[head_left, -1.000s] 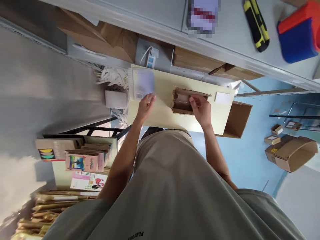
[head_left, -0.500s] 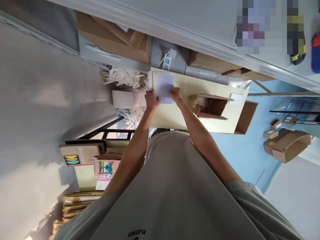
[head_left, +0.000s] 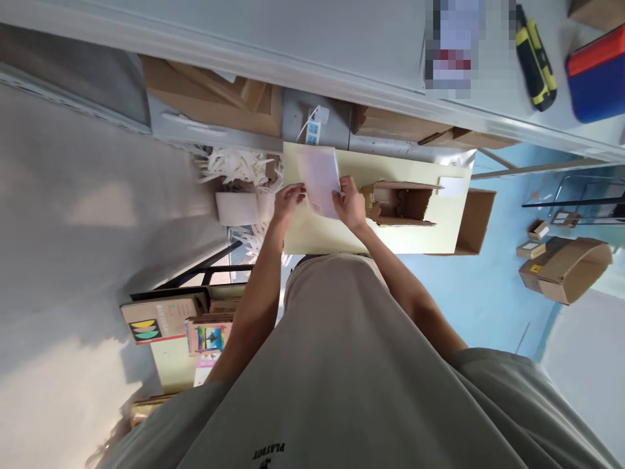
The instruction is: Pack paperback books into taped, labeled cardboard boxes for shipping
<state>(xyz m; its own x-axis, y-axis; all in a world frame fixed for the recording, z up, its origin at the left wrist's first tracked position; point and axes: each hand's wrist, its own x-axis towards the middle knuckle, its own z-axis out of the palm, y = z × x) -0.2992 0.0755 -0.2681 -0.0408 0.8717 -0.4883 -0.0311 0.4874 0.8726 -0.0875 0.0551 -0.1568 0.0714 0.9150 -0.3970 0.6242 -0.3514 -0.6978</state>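
Observation:
A pale, whitish-lavender stack of paper sheets [head_left: 319, 177] is tilted over the cream tabletop [head_left: 390, 244]. My right hand [head_left: 350, 203] grips its right edge, thumb and fingers closed on it. At the opposite edge is my left hand [head_left: 290, 198], with its fingers partly stretched and apart from the thumb. Whether those fingertips touch the paper is hard to tell. To the right of my right hand stands an open, torn-edged cardboard box [head_left: 430, 203].
A white paper [head_left: 450, 187] lies beyond the box. Shredded paper strips [head_left: 239, 166] heap left of the table. A power strip [head_left: 313, 133] sits behind it. On the shelf above lies a yellow-black utility knife [head_left: 536, 62]. A large carton [head_left: 566, 270] stands on the blue floor.
The paper stack has shifted nearer to me and now tilts, its lined face no longer showing. My left hand has loosened at its edge; my right hand has turned and moved lower along its side.

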